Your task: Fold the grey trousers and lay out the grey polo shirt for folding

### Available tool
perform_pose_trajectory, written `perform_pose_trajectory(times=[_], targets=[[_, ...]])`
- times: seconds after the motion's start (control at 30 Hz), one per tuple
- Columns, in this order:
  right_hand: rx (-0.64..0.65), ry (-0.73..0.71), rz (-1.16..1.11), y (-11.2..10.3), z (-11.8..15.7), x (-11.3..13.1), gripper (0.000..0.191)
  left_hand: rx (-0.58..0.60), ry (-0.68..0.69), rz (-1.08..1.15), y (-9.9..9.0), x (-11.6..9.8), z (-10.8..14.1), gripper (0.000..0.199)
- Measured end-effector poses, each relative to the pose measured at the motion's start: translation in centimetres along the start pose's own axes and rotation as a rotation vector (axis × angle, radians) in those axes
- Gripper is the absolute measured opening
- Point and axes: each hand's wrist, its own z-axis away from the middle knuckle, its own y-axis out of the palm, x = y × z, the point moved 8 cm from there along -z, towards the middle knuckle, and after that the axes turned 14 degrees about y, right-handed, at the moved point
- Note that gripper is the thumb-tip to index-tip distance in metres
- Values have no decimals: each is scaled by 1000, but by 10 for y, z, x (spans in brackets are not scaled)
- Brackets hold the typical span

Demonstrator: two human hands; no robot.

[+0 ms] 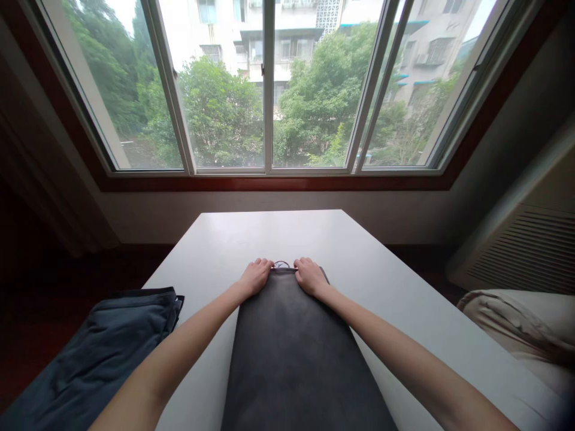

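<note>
A dark grey garment lies flat along the middle of a white table, reaching from the near edge toward the far end. My left hand rests on its far left corner with the fingers curled onto the cloth edge. My right hand rests on its far right corner in the same way. Between the two hands a small loop or tag shows at the garment's far edge. Both forearms stretch out over the cloth's sides.
A folded dark blue garment lies at the table's left edge. A beige cushion or bedding sits at the right. A louvred unit stands at the far right. A wide window fills the wall beyond the table.
</note>
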Motion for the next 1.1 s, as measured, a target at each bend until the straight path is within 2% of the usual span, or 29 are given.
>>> perform_pose_trajectory(times=[0.1,0.2,0.33,0.43,0.53,0.67,0.73,0.8,0.9,1.0,1.03,1.1], targets=[[3,23,-33,1,-3,-9,34,13,-65,27,5,13,1,29],[137,43,-124,4,-6,-16,46,60,-60,91,7,22,0,35],[299,32,-190,-1,-10,-23,41,111,-4,133,-6,23,-5,31],[388,-25,-220,-13,-10,-31,34,96,36,118,-32,17,-8,28],[451,-69,-262,-29,-6,-47,26,68,82,101,-66,6,-10,28],[447,-91,-327,-61,3,-77,28,32,181,61,-117,-24,-17,33],[401,-89,-354,-87,6,-94,29,4,232,3,-146,-45,-27,34],[328,-82,-380,-123,7,-112,29,-48,258,-66,-179,-65,-41,35],[171,-58,-408,-192,9,-139,29,-152,287,-134,-232,-96,-65,38],[-70,-83,-333,-270,18,-163,30,-298,347,-227,-288,-131,-82,40],[-156,-118,-294,-294,24,-171,32,-345,364,-266,-304,-145,-86,41],[-277,-95,-247,-331,36,-196,32,-408,392,-325,-329,-174,-91,43]])
